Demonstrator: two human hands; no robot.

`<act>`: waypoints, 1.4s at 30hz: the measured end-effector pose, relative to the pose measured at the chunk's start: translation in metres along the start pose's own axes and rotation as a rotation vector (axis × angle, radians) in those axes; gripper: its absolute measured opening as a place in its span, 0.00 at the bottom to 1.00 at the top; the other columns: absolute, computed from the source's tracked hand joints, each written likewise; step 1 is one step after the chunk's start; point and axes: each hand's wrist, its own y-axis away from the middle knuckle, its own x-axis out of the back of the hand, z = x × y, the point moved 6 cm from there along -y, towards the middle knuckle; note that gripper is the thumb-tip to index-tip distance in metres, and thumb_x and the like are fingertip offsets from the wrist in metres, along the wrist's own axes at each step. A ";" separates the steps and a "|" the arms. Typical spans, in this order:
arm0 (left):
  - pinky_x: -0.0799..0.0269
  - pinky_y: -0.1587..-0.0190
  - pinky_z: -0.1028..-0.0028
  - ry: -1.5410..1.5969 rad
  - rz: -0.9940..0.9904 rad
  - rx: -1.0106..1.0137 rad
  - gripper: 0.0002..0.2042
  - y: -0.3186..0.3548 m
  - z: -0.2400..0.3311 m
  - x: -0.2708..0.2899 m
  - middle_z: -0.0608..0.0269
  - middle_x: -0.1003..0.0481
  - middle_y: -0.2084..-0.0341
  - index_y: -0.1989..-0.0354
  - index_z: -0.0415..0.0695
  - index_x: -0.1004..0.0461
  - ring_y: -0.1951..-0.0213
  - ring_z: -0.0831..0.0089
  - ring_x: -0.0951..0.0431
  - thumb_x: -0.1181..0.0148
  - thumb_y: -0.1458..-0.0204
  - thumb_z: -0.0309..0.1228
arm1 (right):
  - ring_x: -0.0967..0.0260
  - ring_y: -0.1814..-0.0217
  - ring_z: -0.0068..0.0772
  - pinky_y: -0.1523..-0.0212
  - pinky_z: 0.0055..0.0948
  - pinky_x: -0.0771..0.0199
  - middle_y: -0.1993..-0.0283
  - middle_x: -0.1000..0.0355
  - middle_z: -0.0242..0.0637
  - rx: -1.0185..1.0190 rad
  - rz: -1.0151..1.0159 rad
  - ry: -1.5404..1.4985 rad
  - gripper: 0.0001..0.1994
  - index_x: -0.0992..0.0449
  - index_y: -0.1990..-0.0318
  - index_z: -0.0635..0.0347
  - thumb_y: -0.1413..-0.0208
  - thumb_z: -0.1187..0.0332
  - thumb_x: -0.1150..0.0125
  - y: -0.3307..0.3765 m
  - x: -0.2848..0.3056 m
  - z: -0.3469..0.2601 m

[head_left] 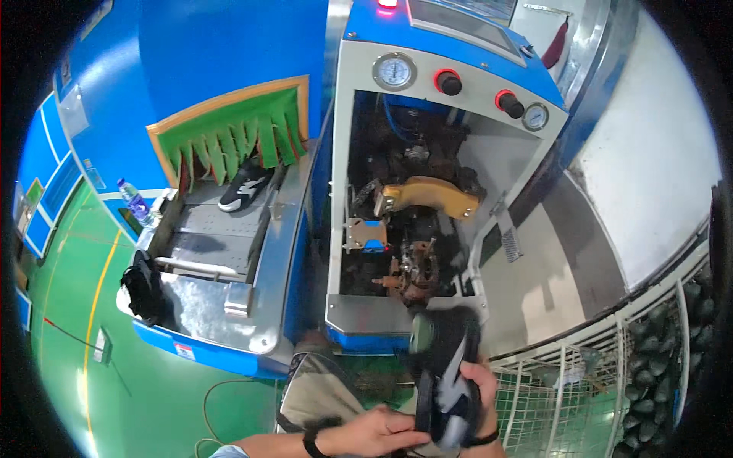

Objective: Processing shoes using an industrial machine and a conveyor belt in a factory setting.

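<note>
A black sneaker with white side stripes (447,374) is held low in front of the blue and white press machine (427,191). My right hand (482,397) grips it from the right side. My left hand (378,433) touches its lower left edge with fingers stretched toward it; a black band is on that wrist. A second black and white sneaker (244,187) lies on the conveyor (206,229), just outside the green fringed curtain (237,137). A yellow shoe-shaped form (431,195) sits inside the machine opening.
A plastic water bottle (135,202) stands at the conveyor's left corner, and a black bag or cloth (143,286) hangs at its near end. A white wire rack (580,382) holds dark shoe parts at the right. Two red knobs (449,81) and gauges top the machine.
</note>
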 end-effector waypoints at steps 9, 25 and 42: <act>0.41 0.75 0.82 0.313 0.329 0.325 0.12 -0.057 -0.014 0.084 0.76 0.31 0.81 0.70 0.41 0.23 0.77 0.88 0.36 0.37 0.39 0.36 | 0.31 0.41 0.30 0.40 0.27 0.33 0.39 0.29 0.48 0.594 -0.003 1.350 0.43 0.41 0.31 0.71 0.57 0.74 0.28 -0.053 -0.151 -0.143; 0.33 0.73 0.78 0.900 0.482 0.289 0.12 -0.097 -0.075 0.134 0.71 0.30 0.82 0.65 0.43 0.25 0.78 0.80 0.31 0.43 0.36 0.39 | 0.31 0.45 0.68 0.42 0.48 0.32 0.49 0.30 0.70 0.334 0.152 2.252 0.39 0.43 0.28 0.52 0.48 0.51 0.43 -0.178 -0.184 -0.126; 0.37 0.72 0.76 0.589 0.287 0.436 0.13 -0.074 -0.052 0.051 0.69 0.30 0.77 0.60 0.39 0.26 0.75 0.79 0.31 0.48 0.34 0.38 | 0.34 0.51 0.67 0.49 0.51 0.33 0.52 0.35 0.63 0.932 0.168 2.061 0.39 0.49 0.25 0.54 0.45 0.65 0.39 -0.077 -0.180 -0.116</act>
